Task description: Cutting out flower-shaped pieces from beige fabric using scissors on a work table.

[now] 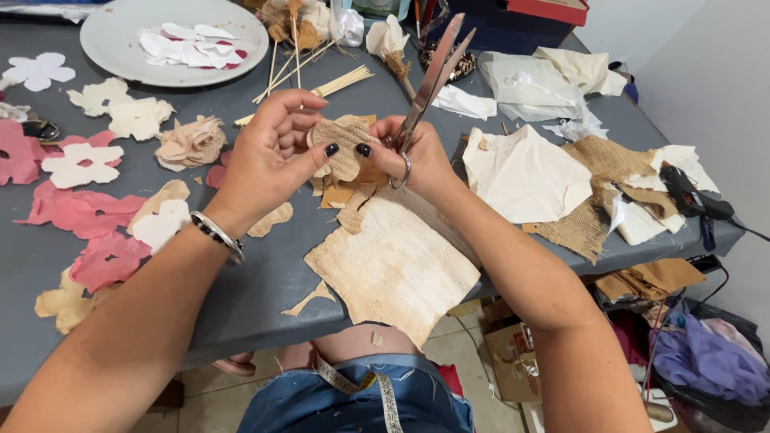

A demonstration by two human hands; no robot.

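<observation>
both hands met above the grey counter [265, 297]: the left hand [269, 156] pinched a small tan petal-shaped fabric piece [343, 144], while the right hand [417, 156] gripped long silver scissors [433, 76], blades parted and pointing up. many pink, white and beige flower cutouts [84, 164] lay finished at left; a large tan fabric sheet [393, 269] and burlap scraps [597, 192] remained uncut.

Home craft workroom: grey desk [265, 281] strewn with pink and cream flower-shaped fabric cutouts [80, 164], frayed tan burlap scraps [597, 164], thin wooden skewers [321, 80], a black glue gun [682, 192]; cardboard boxes [509, 361] and bagged purple cloth [706, 361] crowded on the tiled floor below.
</observation>
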